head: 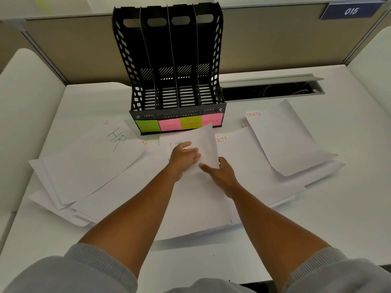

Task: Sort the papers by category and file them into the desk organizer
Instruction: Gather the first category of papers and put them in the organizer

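Note:
A black desk organizer (135, 81) with several upright slots stands at the back of the desk; coloured sticky labels on its front read HR (147, 125), SPORTS, FINANCE and one more that I cannot read. White papers lie spread across the desk in front of it. One on the left is marked HR (93, 161); one on the right is marked SPORTS (289, 142). My left hand (184, 157) and my right hand (220, 172) both grip a lifted, tilted white sheet (206, 142) just in front of the organizer. Its written side is hidden from me.
A cable slot with an open grey lid (273, 89) runs along the back right of the desk. Beige partition walls (275, 43) enclose the desk; a blue sign reading 015 (351, 11) hangs at top right. The near desk edge lies close to my sleeves.

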A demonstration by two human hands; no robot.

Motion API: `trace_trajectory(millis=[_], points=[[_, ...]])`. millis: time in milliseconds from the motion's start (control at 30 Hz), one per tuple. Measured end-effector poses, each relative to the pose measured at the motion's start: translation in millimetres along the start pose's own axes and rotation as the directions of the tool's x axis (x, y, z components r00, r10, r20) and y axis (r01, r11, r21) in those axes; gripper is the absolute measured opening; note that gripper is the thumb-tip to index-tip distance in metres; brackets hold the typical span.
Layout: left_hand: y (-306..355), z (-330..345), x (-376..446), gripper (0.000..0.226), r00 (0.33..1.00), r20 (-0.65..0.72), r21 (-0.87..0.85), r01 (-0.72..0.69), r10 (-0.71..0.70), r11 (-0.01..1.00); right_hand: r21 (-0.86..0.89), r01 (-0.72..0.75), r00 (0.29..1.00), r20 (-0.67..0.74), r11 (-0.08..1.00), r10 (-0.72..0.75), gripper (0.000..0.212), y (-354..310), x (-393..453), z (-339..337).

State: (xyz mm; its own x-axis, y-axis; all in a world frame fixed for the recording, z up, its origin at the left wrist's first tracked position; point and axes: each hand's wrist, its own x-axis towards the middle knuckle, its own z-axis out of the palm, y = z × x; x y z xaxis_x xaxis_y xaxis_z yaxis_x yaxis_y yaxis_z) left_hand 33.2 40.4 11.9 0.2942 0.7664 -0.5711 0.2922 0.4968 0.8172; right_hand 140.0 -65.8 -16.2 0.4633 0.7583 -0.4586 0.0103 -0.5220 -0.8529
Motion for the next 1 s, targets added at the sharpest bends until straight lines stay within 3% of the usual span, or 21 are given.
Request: trace_trajectory(millis=[33,100,167,300,467,600,767,867,1000], points=[[-2.4,-5.5,0.3,0.045,0.999,-0.025,0.004,-0.021,0.021,1.0,-0.05,-0.001,1.0,-0.021,0.999,0.0,0.049,2.2,1.7,-1.2],[-8.6,-23.6,2.7,0.035,0.98,-0.139,0.197,-0.117,0.146,0.973,-0.091,-0.02,0.996,-0.087,0.996,0.012,0.034,5.3,4.3,-0.3],[-17.5,-48.6,4.5,0.028,0.924,-0.241,0.444,-0.167,0.297,0.88,-0.079,-0.029,0.992,-0.122,0.996,0.019,0.024,6.0,6.1,2.7],[-33.3,-100.2,9.5,0.033,0.832,-0.306,0.728,-0.108,0.462,0.677,-0.089,-0.036,0.985,-0.169,0.995,0.021,0.014,5.9,11.1,9.7],[-45.5,-154.6,15.5,0.061,0.829,-0.337,0.876,0.101,0.446,0.472,-0.094,-0.066,0.977,-0.209,0.993,0.045,0.018,6.3,14.3,14.0],[-47.8,-171.0,22.7,0.05,0.87,-0.3,0.91,0.137,0.391,0.392,-0.103,-0.08,0.97,-0.236,0.991,0.054,0.026,5.2,14.8,17.0],[-42.6,-168.6,23.4,0.04,0.846,-0.295,0.904,0.097,0.443,0.416,-0.159,-0.067,0.966,-0.257,0.985,0.024,0.037,4.4,12.6,19.0],[-31.5,-152.0,20.5,0.038,0.885,-0.262,0.833,0.007,0.383,0.554,-0.189,-0.077,0.964,-0.263,0.979,0.025,0.042,3.4,11.4,20.2],[-11.3,-101.9,13.5,0.04,0.978,0.032,0.71,-0.169,0.208,0.684,-0.175,-0.078,0.964,-0.265,0.982,0.03,0.038,4.3,6.4,24.6]])
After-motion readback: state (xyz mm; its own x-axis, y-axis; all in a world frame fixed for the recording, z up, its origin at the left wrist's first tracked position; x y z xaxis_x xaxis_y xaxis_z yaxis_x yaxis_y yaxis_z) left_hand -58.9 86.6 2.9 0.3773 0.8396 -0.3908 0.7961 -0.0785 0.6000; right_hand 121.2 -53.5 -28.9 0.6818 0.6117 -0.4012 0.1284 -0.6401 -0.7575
